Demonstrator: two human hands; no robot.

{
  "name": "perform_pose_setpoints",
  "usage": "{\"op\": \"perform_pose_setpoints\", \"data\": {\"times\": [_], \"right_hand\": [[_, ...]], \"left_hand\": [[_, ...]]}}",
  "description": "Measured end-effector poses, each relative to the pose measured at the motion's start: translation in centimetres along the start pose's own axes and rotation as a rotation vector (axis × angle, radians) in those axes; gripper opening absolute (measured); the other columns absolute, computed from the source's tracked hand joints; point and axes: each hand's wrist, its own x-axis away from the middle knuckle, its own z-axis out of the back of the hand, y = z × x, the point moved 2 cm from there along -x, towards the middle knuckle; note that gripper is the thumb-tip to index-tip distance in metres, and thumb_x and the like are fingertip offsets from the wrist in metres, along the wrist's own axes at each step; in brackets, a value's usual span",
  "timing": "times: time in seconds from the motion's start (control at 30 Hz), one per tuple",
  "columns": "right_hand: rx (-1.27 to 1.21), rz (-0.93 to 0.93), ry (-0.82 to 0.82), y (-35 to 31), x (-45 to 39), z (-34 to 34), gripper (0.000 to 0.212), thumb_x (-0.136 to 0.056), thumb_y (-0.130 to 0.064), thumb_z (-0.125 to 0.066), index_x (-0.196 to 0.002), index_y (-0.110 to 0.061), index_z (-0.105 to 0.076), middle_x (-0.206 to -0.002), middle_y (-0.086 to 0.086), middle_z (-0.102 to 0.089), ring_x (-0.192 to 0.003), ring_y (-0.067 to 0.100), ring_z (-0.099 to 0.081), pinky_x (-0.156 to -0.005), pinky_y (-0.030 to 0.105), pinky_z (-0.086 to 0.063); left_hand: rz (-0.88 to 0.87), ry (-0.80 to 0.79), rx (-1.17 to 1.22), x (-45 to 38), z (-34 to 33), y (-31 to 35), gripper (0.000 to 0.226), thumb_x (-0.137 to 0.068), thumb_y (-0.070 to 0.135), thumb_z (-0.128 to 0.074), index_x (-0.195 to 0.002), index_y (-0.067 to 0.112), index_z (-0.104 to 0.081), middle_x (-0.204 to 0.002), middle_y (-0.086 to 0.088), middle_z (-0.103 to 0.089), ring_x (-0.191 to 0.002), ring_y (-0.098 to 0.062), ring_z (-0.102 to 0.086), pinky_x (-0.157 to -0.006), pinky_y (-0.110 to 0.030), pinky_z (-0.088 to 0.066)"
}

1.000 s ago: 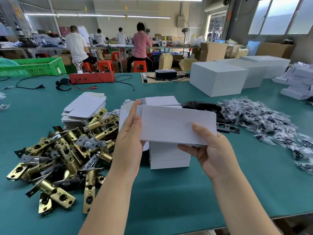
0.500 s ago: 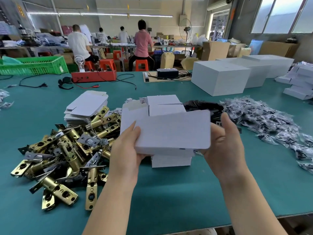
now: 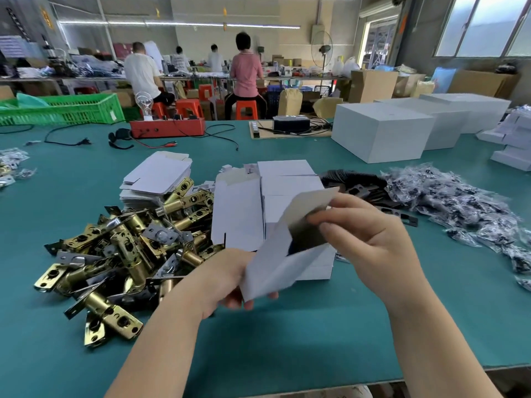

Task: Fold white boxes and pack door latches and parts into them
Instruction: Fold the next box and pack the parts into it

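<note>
I hold a small white cardboard box [image 3: 275,262] above the green table [image 3: 287,340], tilted, its upper end popped open and dark inside. My left hand [image 3: 227,282] grips its lower end from beneath. My right hand [image 3: 365,239] pinches the upper flap and side of the box. A heap of brass and steel door latches [image 3: 120,254] lies to the left. Behind the held box stand folded white boxes [image 3: 290,182], and a stack of flat box blanks [image 3: 158,179] lies at the back left.
Black strike plates [image 3: 359,185] and a spread of small bagged parts [image 3: 459,208] lie to the right. Large white cartons [image 3: 379,136] stand at the back right, a red tester box [image 3: 166,127] and a green crate [image 3: 57,110] at the back. People work at far benches.
The flat white blank has been popped open into a box shape and tilted. My left hand dropped to its lower end; my right hand moved onto the upper flap.
</note>
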Motion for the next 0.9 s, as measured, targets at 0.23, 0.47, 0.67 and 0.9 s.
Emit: {"op": "perform_pose_setpoints", "data": {"times": [0.23, 0.47, 0.67, 0.9], "right_hand": [[0.342, -0.099, 0.02, 2.1, 2.4, -0.7, 0.04, -0.078, -0.007, -0.073, -0.084, -0.047, -0.065, -0.1, -0.025, -0.061, -0.073, 0.012, -0.057, -0.068, 0.009, -0.042], [0.351, -0.109, 0.115, 1.9, 3.2, -1.0, 0.027, -0.073, -0.027, -0.064, -0.092, -0.046, -0.062, -0.102, -0.029, -0.058, -0.079, 0.011, -0.056, -0.07, 0.009, -0.043], [0.331, -0.171, 0.025, 1.9, 3.0, -1.4, 0.029, -0.073, -0.027, -0.06, -0.093, -0.048, -0.06, -0.104, -0.031, -0.057, -0.087, 0.005, -0.054, -0.073, 0.009, -0.042], [0.26, -0.234, 0.01, 2.1, 2.9, -0.9, 0.027, -0.077, -0.025, -0.069, -0.092, -0.047, -0.062, -0.096, -0.032, -0.06, -0.081, 0.0, -0.054, -0.073, 0.007, -0.041]], "left_hand": [[-0.24, 0.811, -0.681, -3.0, 7.3, 1.1, 0.022, -0.096, 0.023, -0.051, -0.104, 0.027, -0.07, -0.104, 0.004, -0.071, -0.076, -0.013, -0.062, -0.065, -0.025, -0.049], [0.059, 0.792, -1.321, -8.4, 11.7, 4.0, 0.023, -0.095, 0.012, -0.043, -0.109, 0.012, -0.06, -0.108, -0.01, -0.062, -0.102, -0.03, -0.054, -0.079, -0.037, -0.04], [0.11, 0.722, -1.418, -9.5, 11.8, 2.7, 0.032, -0.092, 0.001, -0.044, -0.121, 0.01, -0.054, -0.114, -0.009, -0.06, -0.106, -0.028, -0.055, -0.07, -0.035, -0.039], [-0.14, 0.98, -1.074, -5.6, 13.6, 2.5, 0.023, -0.097, 0.007, -0.042, -0.117, 0.007, -0.052, -0.095, -0.017, -0.059, -0.083, -0.031, -0.046, -0.061, -0.04, -0.039]]}}
